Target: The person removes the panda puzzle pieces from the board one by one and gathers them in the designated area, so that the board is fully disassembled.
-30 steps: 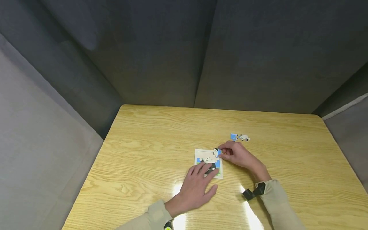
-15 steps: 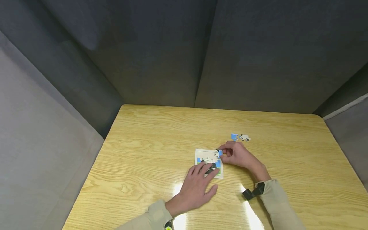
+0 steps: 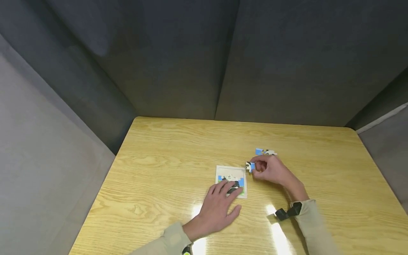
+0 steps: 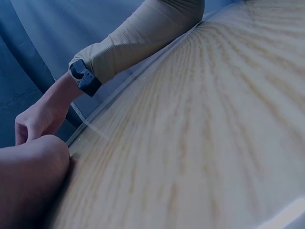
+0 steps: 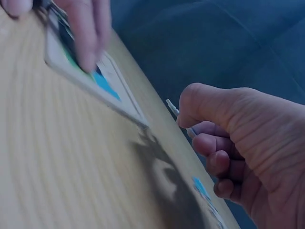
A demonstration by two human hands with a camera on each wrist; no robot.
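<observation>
A square puzzle tray (image 3: 218, 170) lies on the table, its near half filled with joined panda-picture pieces and its far half bare. My left hand (image 3: 217, 209) rests with spread fingers on the pieces at the tray's near side. Between thumb and forefinger my right hand (image 3: 271, 171) pinches a blue, white and black puzzle piece (image 3: 249, 166), just off the tray's far right corner. In the right wrist view that puzzle piece (image 5: 172, 107) shows edge-on, mostly covered by the thumb and raised above the table.
Beyond the right hand lie loose puzzle pieces, a blue one (image 3: 259, 151) and a white-and-black one (image 3: 270, 152), partly hidden by the hand. A wooden table (image 3: 159, 159) carries everything, with dark curtains (image 3: 178, 71) behind it.
My right hand has drawn the pinched puzzle piece off the tray's far right corner, to the right and slightly away. The left hand has stayed where it was.
</observation>
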